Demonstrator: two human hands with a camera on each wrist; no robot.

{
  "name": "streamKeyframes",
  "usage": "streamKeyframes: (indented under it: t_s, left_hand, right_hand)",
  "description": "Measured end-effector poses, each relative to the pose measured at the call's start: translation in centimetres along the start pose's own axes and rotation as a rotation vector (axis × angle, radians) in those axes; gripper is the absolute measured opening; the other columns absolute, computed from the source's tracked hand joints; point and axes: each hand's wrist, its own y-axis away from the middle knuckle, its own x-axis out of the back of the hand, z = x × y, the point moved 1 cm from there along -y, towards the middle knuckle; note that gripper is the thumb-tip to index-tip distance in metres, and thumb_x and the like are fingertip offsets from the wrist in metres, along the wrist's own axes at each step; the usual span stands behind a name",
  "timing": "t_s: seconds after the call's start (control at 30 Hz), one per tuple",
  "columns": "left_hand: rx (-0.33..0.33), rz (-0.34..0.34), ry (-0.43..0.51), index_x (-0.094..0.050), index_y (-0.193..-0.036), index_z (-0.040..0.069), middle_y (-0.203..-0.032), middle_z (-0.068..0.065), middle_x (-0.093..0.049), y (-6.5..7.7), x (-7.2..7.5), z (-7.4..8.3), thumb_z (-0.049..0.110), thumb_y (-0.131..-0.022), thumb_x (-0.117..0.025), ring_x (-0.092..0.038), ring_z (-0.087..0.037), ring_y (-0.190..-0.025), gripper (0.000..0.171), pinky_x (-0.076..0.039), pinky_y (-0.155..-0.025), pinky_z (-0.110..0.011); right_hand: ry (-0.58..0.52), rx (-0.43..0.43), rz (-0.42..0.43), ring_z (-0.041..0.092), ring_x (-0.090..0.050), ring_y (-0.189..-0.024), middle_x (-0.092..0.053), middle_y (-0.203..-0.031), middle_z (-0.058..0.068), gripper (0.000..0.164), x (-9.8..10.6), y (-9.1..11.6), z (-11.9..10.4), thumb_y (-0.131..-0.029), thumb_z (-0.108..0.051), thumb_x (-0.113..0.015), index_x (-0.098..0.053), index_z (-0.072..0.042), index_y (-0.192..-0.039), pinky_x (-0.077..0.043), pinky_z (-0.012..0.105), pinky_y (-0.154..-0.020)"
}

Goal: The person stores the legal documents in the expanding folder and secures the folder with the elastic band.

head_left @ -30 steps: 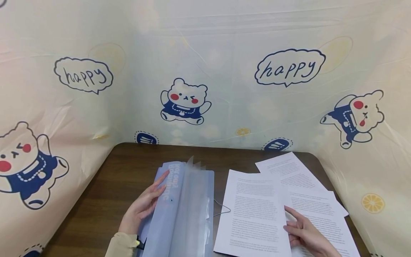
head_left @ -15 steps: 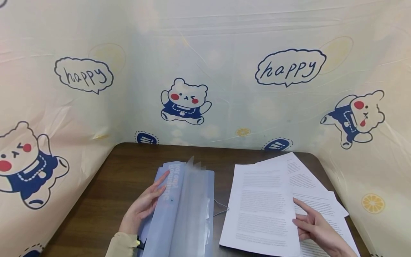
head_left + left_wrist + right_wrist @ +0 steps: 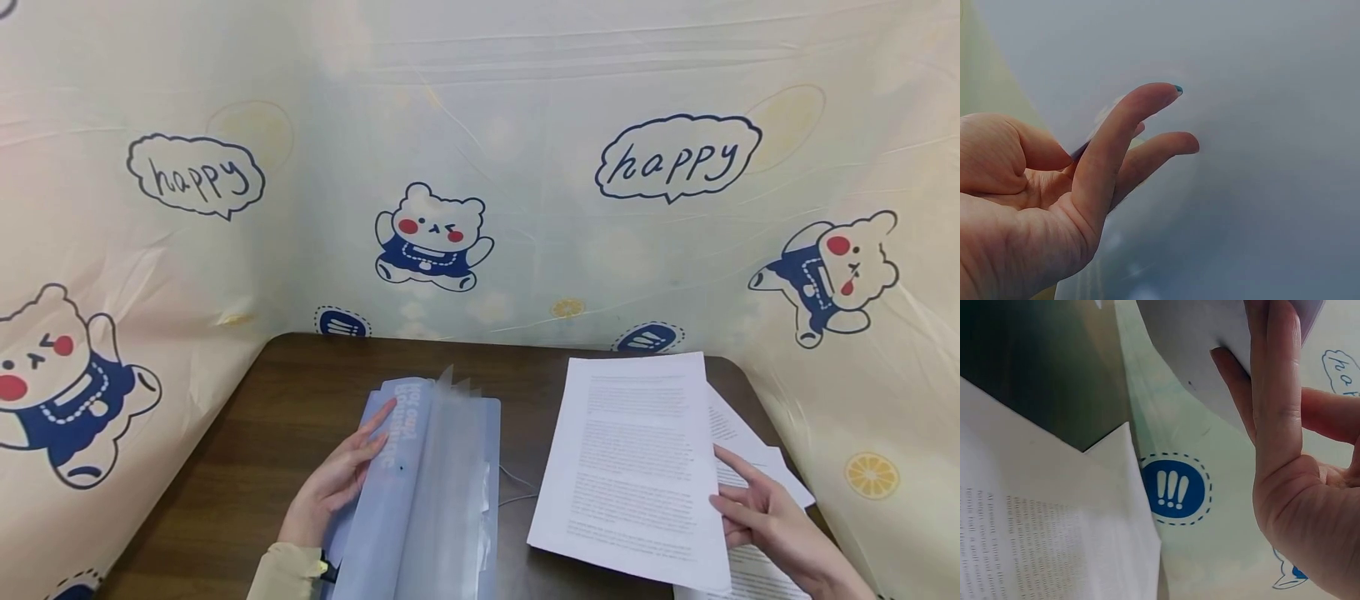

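Two hands at work, head view. The left hand (image 3: 337, 479) holds the blue folder (image 3: 378, 517) at its cover, left of centre on the desk (image 3: 240, 475); clear sleeves (image 3: 450, 492) fan out to the right of it. Neither hand nor folder shows any shift over the last second. The right hand (image 3: 768, 517) is what moves: it carries the printed paper (image 3: 637, 467) rightward and farther from the near side, thumb and fingers pinching its right edge. The gap to the folder widens, and the paper now hides more of the loose sheets (image 3: 738, 437) on the right. One leaf or several, cannot tell. Near edge looks raised off the desk. My reading for the work: the paper is in the right hand's control, outside the sleeves, while the folder is kept parted on the left.

Left wrist view: thumb and fingers close together at the cover's edge, seemingly pinching it; two fingers extend along its pale face. Sleeves not distinguishable here.

Right wrist view: fingers reach up to the held paper, gripping it. Loose sheets below, left; round blue badge (image 3: 1174, 490) on the backdrop (image 3: 1216, 550) beyond.
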Motion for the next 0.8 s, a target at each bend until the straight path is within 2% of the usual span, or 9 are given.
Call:
streamKeyframes:
  t_s: [0.23,0.37,0.8]
  left_hand:
    - [0.007,0.020,0.001,0.015,-0.173,0.036,-0.141,0.001,-0.072,0.0,-0.1,0.0,0.009,-0.121,-0.014,-0.079,-0.012,-0.119,0.065,-0.060,-0.093,-0.016]
    - [0.007,0.030,-0.009,0.015,-0.173,0.036,-0.141,0.001,-0.072,0.0,-0.1,0.0,0.010,-0.122,-0.015,-0.079,-0.012,-0.119,0.066,-0.060,-0.093,-0.016]
    - [0.004,0.035,-0.035,0.015,-0.174,0.036,-0.143,0.003,-0.071,-0.1,0.1,0.0,0.010,-0.122,-0.017,-0.079,-0.011,-0.117,0.066,-0.060,-0.091,-0.015]
  right_hand:
    - [-0.041,0.080,-0.067,0.016,-0.084,-0.094,-0.082,-0.129,0.004,0.074,-0.2,-0.2,-0.9,-0.114,0.010,-0.034,-0.046,-0.053,-0.150,-0.069,0.029,-0.079]
    - [-0.045,0.097,-0.073,0.016,-0.084,-0.093,-0.082,-0.128,0.004,0.076,-0.4,-0.2,-1.3,-0.114,0.012,-0.034,-0.046,-0.053,-0.153,-0.069,0.029,-0.079]
    - [-0.096,0.083,-0.142,0.023,-0.085,-0.101,-0.081,-0.133,0.009,0.076,-1.4,-1.1,-2.4,-0.113,0.012,-0.033,-0.047,-0.048,-0.158,-0.070,0.032,-0.082]
